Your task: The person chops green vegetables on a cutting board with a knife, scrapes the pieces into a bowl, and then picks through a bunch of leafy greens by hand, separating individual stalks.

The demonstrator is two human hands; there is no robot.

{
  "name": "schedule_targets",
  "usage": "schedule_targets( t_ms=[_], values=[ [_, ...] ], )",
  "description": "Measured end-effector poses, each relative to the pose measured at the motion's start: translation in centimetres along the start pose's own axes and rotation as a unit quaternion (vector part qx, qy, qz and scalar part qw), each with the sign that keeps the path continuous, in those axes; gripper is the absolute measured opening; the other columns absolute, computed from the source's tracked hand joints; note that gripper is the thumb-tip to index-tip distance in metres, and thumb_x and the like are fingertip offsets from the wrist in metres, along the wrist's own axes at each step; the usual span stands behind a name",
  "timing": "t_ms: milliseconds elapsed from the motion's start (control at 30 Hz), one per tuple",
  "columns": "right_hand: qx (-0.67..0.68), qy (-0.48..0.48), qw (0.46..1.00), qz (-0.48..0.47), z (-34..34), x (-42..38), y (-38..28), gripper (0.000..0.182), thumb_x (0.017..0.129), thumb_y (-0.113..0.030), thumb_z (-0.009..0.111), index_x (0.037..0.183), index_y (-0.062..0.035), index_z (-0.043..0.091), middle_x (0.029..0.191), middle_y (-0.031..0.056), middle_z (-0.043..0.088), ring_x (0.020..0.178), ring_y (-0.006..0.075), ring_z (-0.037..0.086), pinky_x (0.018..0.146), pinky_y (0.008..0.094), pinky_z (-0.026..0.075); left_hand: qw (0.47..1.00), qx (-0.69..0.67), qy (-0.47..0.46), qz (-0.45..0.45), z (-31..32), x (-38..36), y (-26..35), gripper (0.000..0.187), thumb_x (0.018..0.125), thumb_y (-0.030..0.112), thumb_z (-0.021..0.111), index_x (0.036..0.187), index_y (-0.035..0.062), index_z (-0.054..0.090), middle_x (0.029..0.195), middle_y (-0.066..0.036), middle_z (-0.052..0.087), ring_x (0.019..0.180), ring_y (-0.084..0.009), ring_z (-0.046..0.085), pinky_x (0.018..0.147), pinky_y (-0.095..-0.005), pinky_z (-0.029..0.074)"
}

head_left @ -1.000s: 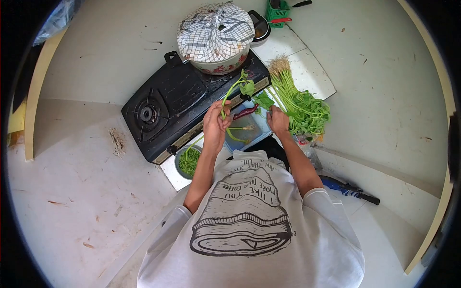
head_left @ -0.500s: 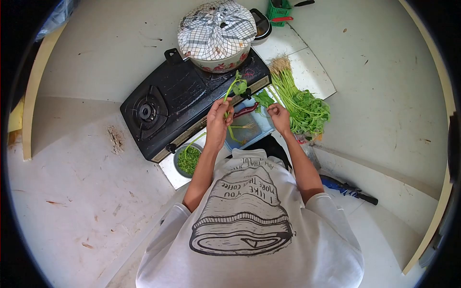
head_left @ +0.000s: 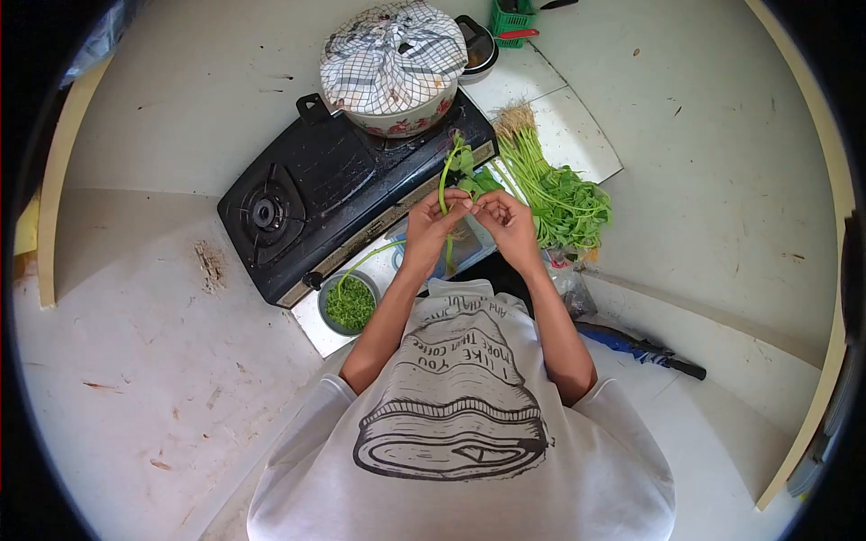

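Observation:
My left hand (head_left: 428, 236) is closed around a long leafy green stem (head_left: 443, 185), which stands up past the fingers with a few leaves at its top. Beside it, my right hand (head_left: 509, 236) is pinched, its fingertips meeting those of the left at a small green part of the stem. Under both hands lies a light blue tray (head_left: 474, 252), mostly hidden. To the right rests a big bunch of leafy greens (head_left: 573, 207) with pale roots. A grey bowl (head_left: 322, 311) at left holds finely chopped greens (head_left: 350, 305), and one stem lies over its rim.
A black gas stove (head_left: 338, 176) stands behind the hands. On it sits a flowered pot (head_left: 397, 123) covered by a checked cloth (head_left: 392, 59). Farther back are a small dark pan (head_left: 478, 50) and a green basket (head_left: 511, 20). A folded blue umbrella (head_left: 631, 347) lies low at right.
My right hand has moved left and up to meet the left hand, which has shifted slightly right and down with the stem. The view has shifted a little.

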State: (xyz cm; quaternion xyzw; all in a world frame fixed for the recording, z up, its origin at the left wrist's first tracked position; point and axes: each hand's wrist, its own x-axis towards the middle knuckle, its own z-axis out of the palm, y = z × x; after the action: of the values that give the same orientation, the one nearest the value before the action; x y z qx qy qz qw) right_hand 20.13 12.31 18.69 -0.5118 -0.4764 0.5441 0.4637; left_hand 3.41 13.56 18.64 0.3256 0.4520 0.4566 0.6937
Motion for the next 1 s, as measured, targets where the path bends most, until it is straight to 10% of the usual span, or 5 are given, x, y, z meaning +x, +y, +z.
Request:
schedule_targets(
  t_ms=[1000],
  values=[
    [0.193, 0.077, 0.975, 0.077, 1.3, -0.6, 0.6, 0.011, 0.098, -0.011, 0.070, 0.107, -0.0051, 0.068, 0.091, -0.0001, 0.070, 0.076, 0.0080, 0.063, 0.069, 0.0221, 0.044, 0.999, -0.022, 0.010, 0.026, -0.6, -0.7, 0.2, 0.010, 0.096, 0.009, 0.070, 0.104, 0.0037, 0.068, 0.091, 0.002, 0.065, 0.069, -0.0028, 0.044, 0.061, -0.0215, 0.033]
  ],
)
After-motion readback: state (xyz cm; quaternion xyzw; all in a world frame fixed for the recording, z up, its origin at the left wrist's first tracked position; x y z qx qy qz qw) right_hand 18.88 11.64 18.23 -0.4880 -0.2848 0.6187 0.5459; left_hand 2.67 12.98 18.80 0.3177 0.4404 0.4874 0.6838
